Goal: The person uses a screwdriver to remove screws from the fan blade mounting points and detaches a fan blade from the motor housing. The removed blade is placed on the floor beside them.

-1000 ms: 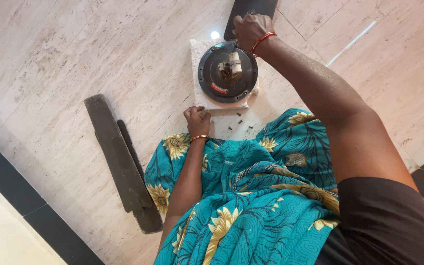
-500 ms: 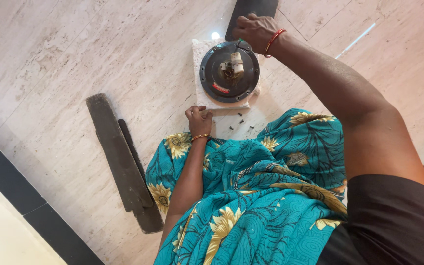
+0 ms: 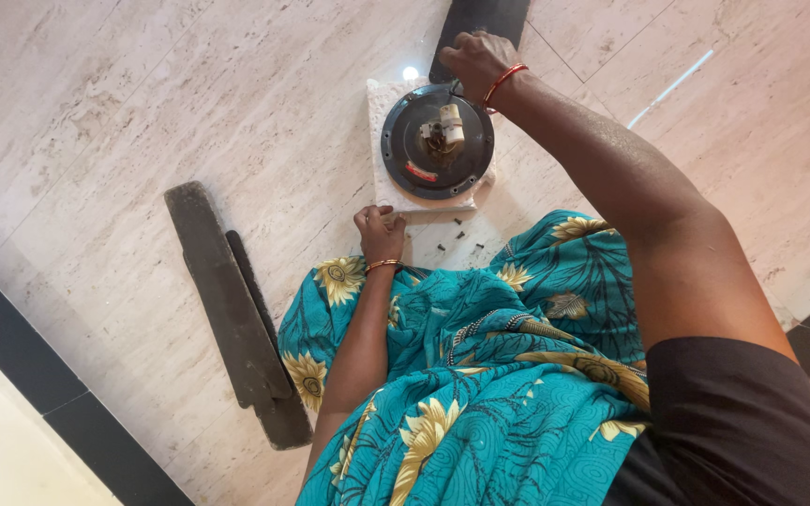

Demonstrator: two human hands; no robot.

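A round dark fan motor (image 3: 412,155) with a white part at its hub lies flat on a white foam block (image 3: 379,192) on the marble floor. My right hand (image 3: 473,58) reaches over to the motor's far rim. Its fingers are curled around a small tool, which is mostly hidden. My left hand (image 3: 379,230) is closed in a fist against the block's near left corner, holding it. Several small dark screws (image 3: 459,242) lie on the floor just in front of the block.
Two long dark fan blades (image 3: 222,300) lie stacked on the floor to the left. Another dark blade (image 3: 480,14) lies beyond the motor at the top edge. My teal flowered garment (image 3: 480,375) covers my lap. A black floor border (image 3: 11,356) runs along the lower left.
My right hand shifted slightly along the motor's far rim and back. My left hand, the motor and the block stayed where they were.
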